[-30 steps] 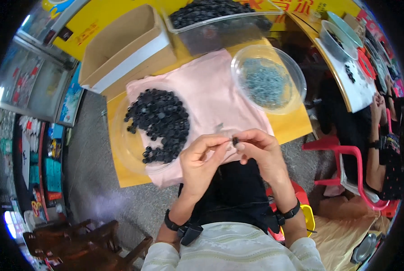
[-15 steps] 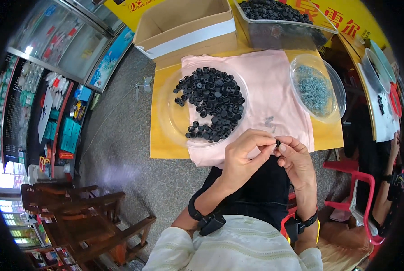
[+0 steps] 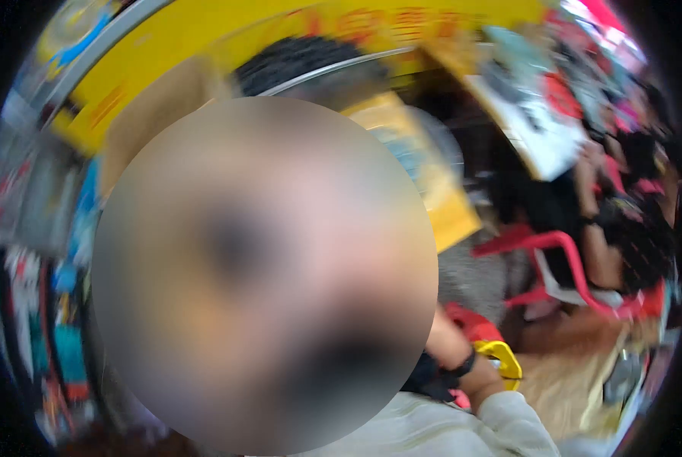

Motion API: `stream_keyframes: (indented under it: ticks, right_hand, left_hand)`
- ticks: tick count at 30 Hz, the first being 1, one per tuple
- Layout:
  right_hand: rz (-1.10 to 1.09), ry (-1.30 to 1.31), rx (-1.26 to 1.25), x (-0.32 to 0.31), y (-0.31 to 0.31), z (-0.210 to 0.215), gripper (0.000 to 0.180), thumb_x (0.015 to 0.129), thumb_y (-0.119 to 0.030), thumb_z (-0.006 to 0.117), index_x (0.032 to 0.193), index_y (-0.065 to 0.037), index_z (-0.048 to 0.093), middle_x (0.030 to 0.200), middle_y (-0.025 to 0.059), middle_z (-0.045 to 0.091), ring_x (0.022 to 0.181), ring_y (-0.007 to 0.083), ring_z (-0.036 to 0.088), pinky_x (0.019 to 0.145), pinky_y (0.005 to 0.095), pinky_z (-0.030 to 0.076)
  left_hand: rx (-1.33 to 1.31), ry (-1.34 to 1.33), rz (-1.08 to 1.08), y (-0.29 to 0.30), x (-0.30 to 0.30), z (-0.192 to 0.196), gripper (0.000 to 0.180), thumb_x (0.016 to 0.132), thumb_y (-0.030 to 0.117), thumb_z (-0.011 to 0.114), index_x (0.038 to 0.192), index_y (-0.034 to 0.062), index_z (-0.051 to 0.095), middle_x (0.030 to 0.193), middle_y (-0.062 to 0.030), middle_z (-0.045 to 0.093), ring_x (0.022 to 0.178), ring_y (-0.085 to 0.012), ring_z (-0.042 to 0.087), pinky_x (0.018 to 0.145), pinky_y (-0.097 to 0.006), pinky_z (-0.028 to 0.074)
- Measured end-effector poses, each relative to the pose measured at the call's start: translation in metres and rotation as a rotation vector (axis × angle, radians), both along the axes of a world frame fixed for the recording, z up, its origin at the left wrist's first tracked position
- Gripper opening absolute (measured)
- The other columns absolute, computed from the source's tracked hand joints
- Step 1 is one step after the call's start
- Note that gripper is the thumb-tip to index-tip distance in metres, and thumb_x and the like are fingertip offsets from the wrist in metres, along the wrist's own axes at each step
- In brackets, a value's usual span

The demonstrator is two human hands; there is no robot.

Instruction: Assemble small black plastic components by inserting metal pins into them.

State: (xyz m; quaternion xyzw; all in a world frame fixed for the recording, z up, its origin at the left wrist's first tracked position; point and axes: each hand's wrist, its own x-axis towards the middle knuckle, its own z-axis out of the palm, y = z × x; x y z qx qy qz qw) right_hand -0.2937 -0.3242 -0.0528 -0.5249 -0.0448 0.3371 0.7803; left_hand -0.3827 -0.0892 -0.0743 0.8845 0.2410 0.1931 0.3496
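Note:
A large round blur covers the left and middle of the head view, hiding both hands and whatever they touch. Of my right arm, only the forearm (image 3: 451, 346) with a dark wrist strap shows, coming out from the blur's lower right edge. My left hand and arm cannot be made out. A yellow table (image 3: 455, 217) shows past the blur's right edge, with part of a clear round tub (image 3: 441, 141) on it. Beyond the blur, a clear bin (image 3: 349, 76) holds a heap of small black parts (image 3: 299, 57).
A cardboard box (image 3: 154, 114) stands at the back left. To the right are a red plastic chair (image 3: 573, 259), a white-topped table (image 3: 543, 145) and another person's arm (image 3: 589, 183). A red and yellow object (image 3: 501, 358) lies beside my forearm. Shelves of goods line the left.
The view has swung to the right and smeared. Earlier, both my hands pinched a small black part above my lap beside the table; now the blur hides them and the tray of black caps.

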Motion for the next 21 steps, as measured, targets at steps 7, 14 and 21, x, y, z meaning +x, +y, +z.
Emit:
stream_keyframes:
  ticks: [7,14,21]
  right_hand:
    - [0.069,-0.012,0.203,0.002,0.009,-0.017,0.018,0.088,-0.009,0.061,0.103,-0.001,0.061,0.089,0.0010,0.058,0.068,0.0068,0.058,0.059,0.0208,0.053]
    - [0.019,-0.063,0.198,0.004,-0.003,-0.008,0.019,0.088,-0.010,0.060,0.105,-0.001,0.060,0.088,0.0016,0.058,0.066,0.0066,0.057,0.058,0.0201,0.052]
    - [0.023,-0.093,0.112,-0.008,0.001,0.018,0.019,0.089,-0.006,0.059,0.107,0.000,0.060,0.093,0.0035,0.062,0.068,0.0082,0.060,0.061,0.0217,0.050]
  left_hand:
    - [0.020,0.053,-0.064,0.026,-0.006,-0.012,0.017,0.080,0.001,0.065,0.097,-0.0002,0.063,0.081,-0.0051,0.060,0.069,-0.0119,0.053,0.063,-0.026,0.045]
    - [-0.257,-0.288,-0.065,0.036,-0.010,-0.012,0.024,0.085,0.002,0.059,0.109,-0.0006,0.059,0.097,-0.0044,0.060,0.083,-0.0121,0.055,0.075,-0.024,0.044]
    - [-0.663,-0.334,-0.140,-0.051,-0.001,0.037,0.029,0.076,-0.008,0.060,0.103,-0.0011,0.061,0.108,-0.0114,0.060,0.100,-0.0172,0.056,0.076,-0.028,0.051]
